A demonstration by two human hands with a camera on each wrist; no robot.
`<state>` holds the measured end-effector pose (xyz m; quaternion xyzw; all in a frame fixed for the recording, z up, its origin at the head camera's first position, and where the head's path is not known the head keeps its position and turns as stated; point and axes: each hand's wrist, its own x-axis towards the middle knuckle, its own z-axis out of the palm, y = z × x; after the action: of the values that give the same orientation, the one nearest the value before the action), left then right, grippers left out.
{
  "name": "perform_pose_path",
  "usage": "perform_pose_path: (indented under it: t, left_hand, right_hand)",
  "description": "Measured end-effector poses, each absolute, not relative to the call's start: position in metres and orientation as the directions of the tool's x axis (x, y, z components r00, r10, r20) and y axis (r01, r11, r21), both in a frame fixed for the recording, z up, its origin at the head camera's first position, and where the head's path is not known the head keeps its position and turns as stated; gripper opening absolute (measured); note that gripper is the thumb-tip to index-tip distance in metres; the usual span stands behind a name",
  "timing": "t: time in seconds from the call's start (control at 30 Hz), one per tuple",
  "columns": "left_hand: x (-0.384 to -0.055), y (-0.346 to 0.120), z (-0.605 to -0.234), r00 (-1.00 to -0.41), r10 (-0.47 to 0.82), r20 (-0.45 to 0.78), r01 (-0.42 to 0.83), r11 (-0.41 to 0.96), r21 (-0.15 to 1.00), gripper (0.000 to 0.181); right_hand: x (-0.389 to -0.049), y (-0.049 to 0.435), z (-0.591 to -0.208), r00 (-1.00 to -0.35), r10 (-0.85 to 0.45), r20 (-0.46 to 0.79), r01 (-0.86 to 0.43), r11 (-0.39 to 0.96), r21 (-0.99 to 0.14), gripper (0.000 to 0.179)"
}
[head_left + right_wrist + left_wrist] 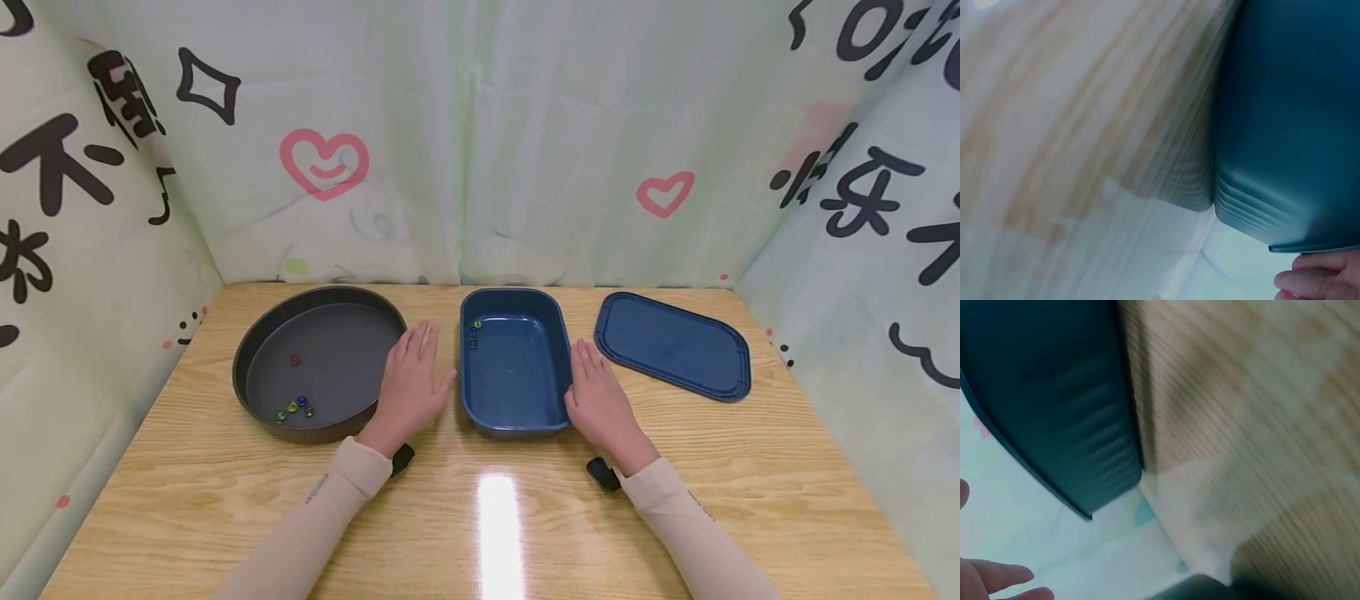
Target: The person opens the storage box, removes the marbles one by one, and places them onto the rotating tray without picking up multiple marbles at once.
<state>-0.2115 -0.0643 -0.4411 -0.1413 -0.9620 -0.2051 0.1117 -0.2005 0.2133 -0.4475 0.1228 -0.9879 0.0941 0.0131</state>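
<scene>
A deep blue rectangular container stands mid-table, with several small marbles along its left inner side. My left hand is held with straight fingers between it and a round dark pan, overlapping the pan's right rim. In the left wrist view its fingers are apart from the container's wall. Straight-fingered, my right hand lies against the container's right side; the right wrist view shows fingers at the rim. Several marbles lie in the pan's near part, with a reddish one farther back.
A flat blue lid lies on the wooden table, right of the container. Printed curtains enclose the back and both sides. Each wrist carries a small black camera.
</scene>
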Motion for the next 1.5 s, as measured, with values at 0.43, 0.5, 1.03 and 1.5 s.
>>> perform_pose_path:
  t: [0.43,0.5,1.03,1.5]
  left_hand:
    - [-0.201,-0.130,-0.446,-0.931,0.095,0.352,0.218,0.919,0.329,0.071]
    - [-0.199,-0.141,-0.445,-0.926,0.071,0.372,0.202,0.924,0.325,0.071]
    - [-0.185,-0.233,-0.438,-0.961,-0.027,0.274,0.064,0.945,0.320,0.078]
    - [-0.192,-0.279,-0.450,-0.990,0.035,0.134,0.072,0.957,0.281,0.077]
  right_hand:
    - [-0.200,0.212,-0.445,-0.969,-0.241,0.052,-0.247,0.953,-0.177,0.057]
    - [-0.200,0.212,-0.445,-0.969,-0.242,0.051,-0.247,0.953,-0.175,0.057]
    - [-0.201,0.212,-0.445,-0.970,-0.242,0.024,-0.242,0.954,-0.176,0.058]
    - [-0.200,0.213,-0.444,-0.969,-0.244,0.026,-0.245,0.954,-0.173,0.058]
